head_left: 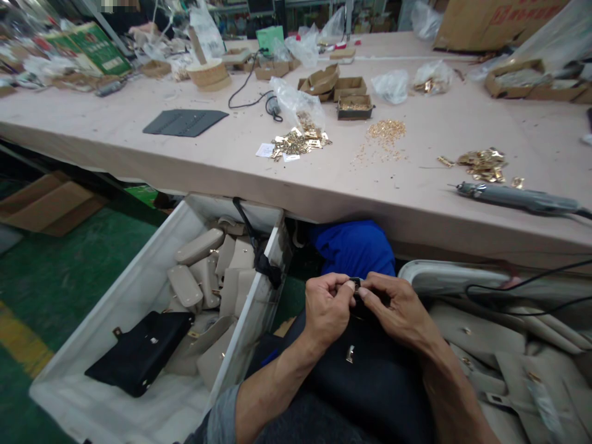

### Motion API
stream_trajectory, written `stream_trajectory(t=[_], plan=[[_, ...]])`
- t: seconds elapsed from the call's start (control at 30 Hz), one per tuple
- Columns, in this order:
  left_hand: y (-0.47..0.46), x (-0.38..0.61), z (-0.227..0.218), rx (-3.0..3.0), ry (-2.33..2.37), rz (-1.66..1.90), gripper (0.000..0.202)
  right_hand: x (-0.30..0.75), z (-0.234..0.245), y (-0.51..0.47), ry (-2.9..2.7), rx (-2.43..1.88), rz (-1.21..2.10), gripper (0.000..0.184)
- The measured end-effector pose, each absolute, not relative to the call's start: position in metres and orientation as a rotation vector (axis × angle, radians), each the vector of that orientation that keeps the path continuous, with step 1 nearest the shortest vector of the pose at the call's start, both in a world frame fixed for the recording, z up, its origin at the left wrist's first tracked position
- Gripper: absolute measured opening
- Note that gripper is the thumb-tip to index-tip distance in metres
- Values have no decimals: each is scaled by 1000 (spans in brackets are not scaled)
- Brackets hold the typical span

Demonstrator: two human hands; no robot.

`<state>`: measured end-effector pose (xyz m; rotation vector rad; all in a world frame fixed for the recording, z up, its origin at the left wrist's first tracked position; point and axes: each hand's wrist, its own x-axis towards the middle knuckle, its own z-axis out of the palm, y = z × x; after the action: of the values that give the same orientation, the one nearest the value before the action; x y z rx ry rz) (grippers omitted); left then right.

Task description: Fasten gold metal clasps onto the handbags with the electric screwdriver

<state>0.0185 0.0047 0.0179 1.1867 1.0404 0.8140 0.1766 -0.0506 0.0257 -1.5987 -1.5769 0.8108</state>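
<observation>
Black bag (370, 376) on lap; small fitting (355, 283) pinched between both hands' fingers (346, 288).

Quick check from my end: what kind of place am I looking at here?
Most likely a bag assembly workshop. The long worktable carries piles of gold metal fittings, a white bin holds beige bag flaps, and a powered hand tool lies on the bench.

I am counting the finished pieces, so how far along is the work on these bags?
Done, it seems: beige bags and one black bag lie in the white bin. In hand: both hands, left hand and right hand, pinch a small fitting at the edge of a black bag on the lap. Left: beige pieces piled at right; gold hardware remains on the table.
</observation>
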Motion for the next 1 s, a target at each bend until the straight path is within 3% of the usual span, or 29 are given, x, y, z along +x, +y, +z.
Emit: stream_trajectory(t=[0.3,0.53,1.0], plan=[[10,18,11,1230,1043,809,17,181,17,-51,-1551,-1605,867,16],[14,14,12,1319,991,726,21,184,5,-48,-1511,-1608,871,19],[12,23,7,1541,1053,736,7,184,-1,-46,-1529,-1589,802,17]])
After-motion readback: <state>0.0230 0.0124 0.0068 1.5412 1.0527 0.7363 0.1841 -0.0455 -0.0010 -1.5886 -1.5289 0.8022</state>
